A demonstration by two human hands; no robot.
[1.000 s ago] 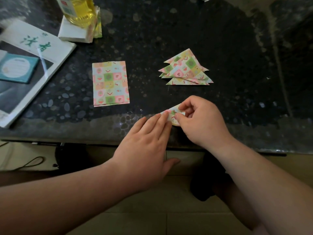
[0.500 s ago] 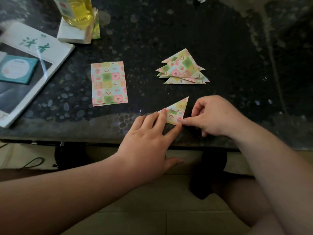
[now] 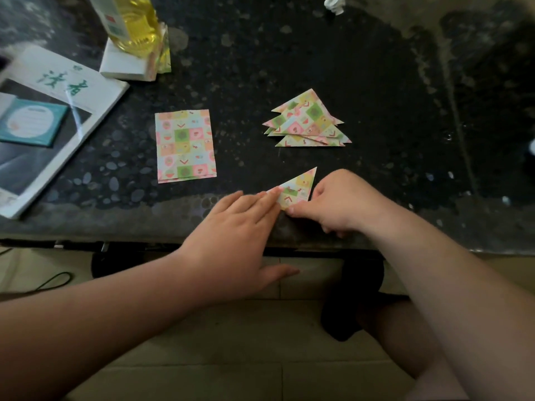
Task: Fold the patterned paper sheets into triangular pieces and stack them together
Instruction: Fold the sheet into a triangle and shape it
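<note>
Flat-fingered, the left hand is pinning the folded triangle while the right hand is pinching its 5 o'clock edge, which is needing one firm, even crease.

the left fingers cover the left corner of the triangle, and the right hand hides its near corner. the lower pieces of the stack show only as edges. the bottle is cut off at the top, the magazine at the left, its small print unreadable.
</note>
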